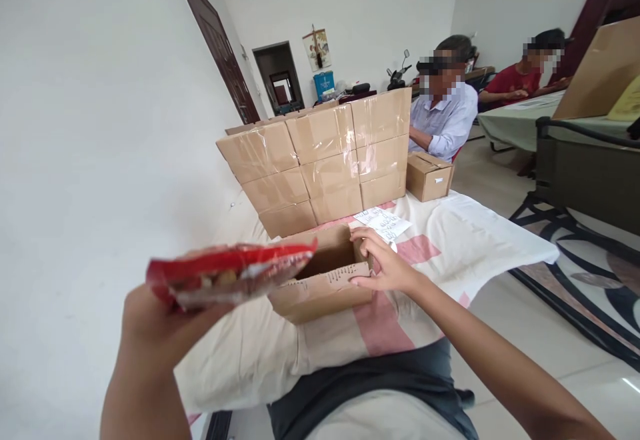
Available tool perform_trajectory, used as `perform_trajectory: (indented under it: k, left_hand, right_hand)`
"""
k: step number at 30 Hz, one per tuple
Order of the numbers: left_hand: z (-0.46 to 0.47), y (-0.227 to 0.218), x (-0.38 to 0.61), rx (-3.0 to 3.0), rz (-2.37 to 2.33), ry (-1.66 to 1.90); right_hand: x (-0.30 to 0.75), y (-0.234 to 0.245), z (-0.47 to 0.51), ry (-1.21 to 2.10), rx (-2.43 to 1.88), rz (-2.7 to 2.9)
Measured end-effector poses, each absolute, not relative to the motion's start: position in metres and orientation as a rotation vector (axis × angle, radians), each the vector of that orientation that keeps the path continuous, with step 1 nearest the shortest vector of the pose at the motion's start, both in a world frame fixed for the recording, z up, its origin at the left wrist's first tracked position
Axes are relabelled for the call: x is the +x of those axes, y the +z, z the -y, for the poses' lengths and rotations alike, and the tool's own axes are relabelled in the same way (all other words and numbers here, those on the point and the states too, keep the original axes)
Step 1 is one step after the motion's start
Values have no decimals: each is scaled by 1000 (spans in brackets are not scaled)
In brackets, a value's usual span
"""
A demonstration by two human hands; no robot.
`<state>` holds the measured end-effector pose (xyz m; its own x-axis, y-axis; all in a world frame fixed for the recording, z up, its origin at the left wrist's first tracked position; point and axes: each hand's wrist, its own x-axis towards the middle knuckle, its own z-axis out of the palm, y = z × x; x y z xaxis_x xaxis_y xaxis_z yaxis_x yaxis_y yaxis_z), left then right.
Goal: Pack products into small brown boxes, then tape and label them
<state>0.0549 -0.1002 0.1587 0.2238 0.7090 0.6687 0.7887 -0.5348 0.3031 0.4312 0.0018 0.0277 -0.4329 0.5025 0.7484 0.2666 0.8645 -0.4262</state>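
A red plastic food packet [227,272], partly see-through along its lower side, is raised in my left hand [157,327], whose fingers are mostly hidden by it. Just right of and below the packet, an open cardboard box [320,301] stands on the cloth-covered table. My right hand [384,265] grips the box's right end, with the thumb at the near wall and the fingers over the far corner. Little of the box's inside shows; it looks dark.
A wall of taped cardboard boxes [327,160] rises behind the open box. Handwritten paper [387,224] lies on the tablecloth [480,223]. A small closed carton [431,177] stands at right. One person [445,117] sits beyond it, another [515,87] farther right.
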Motion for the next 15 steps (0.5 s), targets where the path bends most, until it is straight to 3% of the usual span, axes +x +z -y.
perform_trajectory:
  k: [4, 8, 12, 15]
  left_hand:
    - [56, 181, 98, -2407, 1629, -1280]
    - [8, 151, 150, -2825, 1600, -720]
    - [-28, 108, 166, -3108, 1579, -566]
    - [-44, 105, 161, -3308, 1586, -301]
  right_hand:
    - [420, 2, -1, 168, -478, 1751]
    - [404, -18, -1, 171, -572, 1522]
    - [393, -27, 0, 256, -656, 1377]
    - [391, -28, 1, 271, -685, 1340]
